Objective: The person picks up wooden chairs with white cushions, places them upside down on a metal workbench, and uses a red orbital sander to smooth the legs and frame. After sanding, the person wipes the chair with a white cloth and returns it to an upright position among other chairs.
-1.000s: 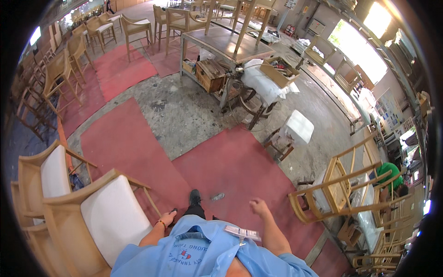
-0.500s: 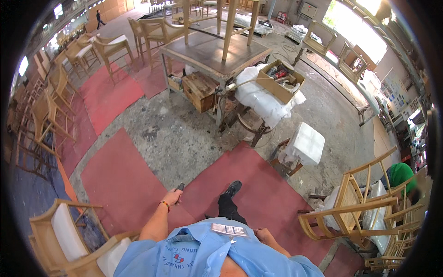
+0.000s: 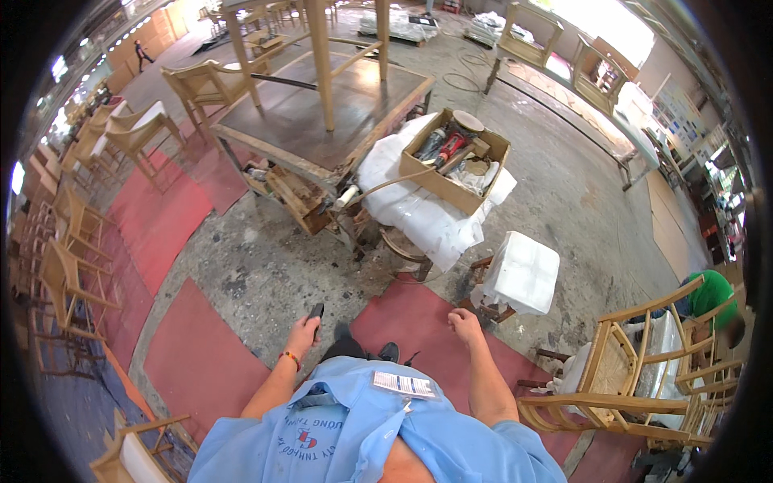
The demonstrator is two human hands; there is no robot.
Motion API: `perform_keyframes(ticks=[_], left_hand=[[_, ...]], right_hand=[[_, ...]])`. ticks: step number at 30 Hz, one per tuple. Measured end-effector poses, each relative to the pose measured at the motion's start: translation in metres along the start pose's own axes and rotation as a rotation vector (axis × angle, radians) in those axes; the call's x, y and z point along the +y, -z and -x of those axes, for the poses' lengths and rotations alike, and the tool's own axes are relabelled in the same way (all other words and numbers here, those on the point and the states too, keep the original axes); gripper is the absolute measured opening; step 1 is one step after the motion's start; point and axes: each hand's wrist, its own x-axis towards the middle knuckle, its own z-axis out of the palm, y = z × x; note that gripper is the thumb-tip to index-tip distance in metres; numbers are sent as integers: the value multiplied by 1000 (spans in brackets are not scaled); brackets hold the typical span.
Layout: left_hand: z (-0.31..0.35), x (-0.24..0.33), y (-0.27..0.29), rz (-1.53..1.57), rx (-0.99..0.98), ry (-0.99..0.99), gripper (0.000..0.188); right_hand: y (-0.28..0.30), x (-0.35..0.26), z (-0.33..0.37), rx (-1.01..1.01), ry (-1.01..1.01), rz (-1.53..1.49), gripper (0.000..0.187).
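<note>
A big wooden workbench [image 3: 322, 121] stands far ahead on the concrete floor [image 3: 564, 185], with pale chair legs [image 3: 320, 64] rising from its top. At its right end a cardboard box [image 3: 456, 161] of tools rests on white sheeting [image 3: 419, 213]. Nearer and to the right is a small stool with a white cushion [image 3: 523, 274]. An unfinished wooden chair [image 3: 636, 370] stands at the near right, and red mats [image 3: 201, 362] lie on the near floor. The left hand [image 3: 302, 332] is clenched around a small dark tool [image 3: 316, 311], held low over the floor just in front of the person. The right hand [image 3: 465, 326] is curled into a loose fist, holding nothing visible.
</note>
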Motion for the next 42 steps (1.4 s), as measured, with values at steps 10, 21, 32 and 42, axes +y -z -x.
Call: perform_keyframes(ticks=[10, 21, 32, 42], left_hand=[[-161, 212, -80, 119, -257, -353, 45], [-281, 296, -77, 123, -397, -184, 57], [-229, 211, 39, 520, 43, 23, 43], [-350, 147, 207, 431, 372, 238, 51]], right_hand=[[-7, 85, 29, 20, -734, -115, 31], [-24, -17, -34, -89, -711, -37, 34], [-75, -199, -143, -624, -331, 223, 38], [-279, -396, -212, -728, 30, 257, 44]])
